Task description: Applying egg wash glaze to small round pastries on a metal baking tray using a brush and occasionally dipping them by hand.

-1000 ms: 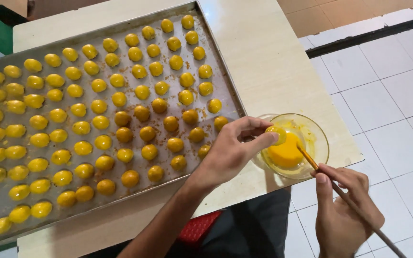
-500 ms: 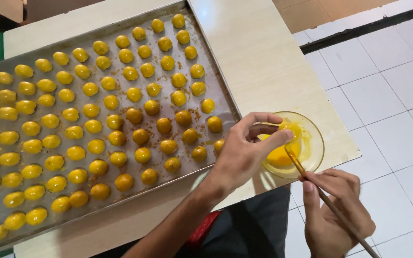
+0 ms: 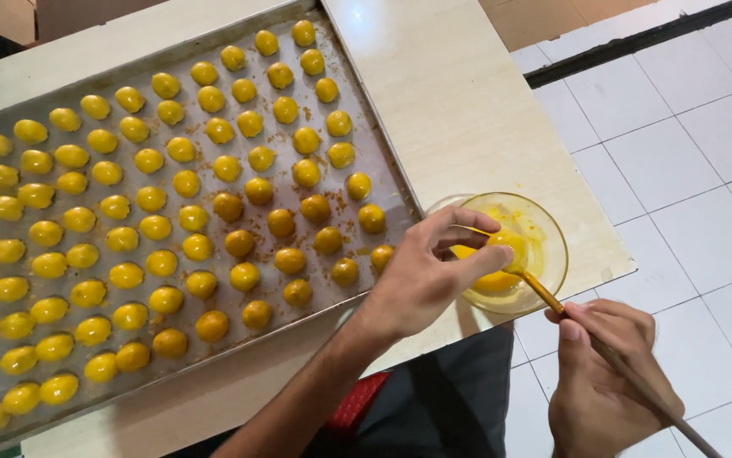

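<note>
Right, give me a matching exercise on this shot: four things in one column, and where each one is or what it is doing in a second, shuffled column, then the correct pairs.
Things
1. left hand
2. right hand
3. glass bowl
4. metal tray

Places or states
A. lies on the pale table, filled with rows of yellow balls
B. grips a thin brush by its handle
C. holds one yellow ball over the bowl
D. stands near the table's edge with yellow liquid inside

Pairs: 1-C, 2-B, 3-D, 4-A
</note>
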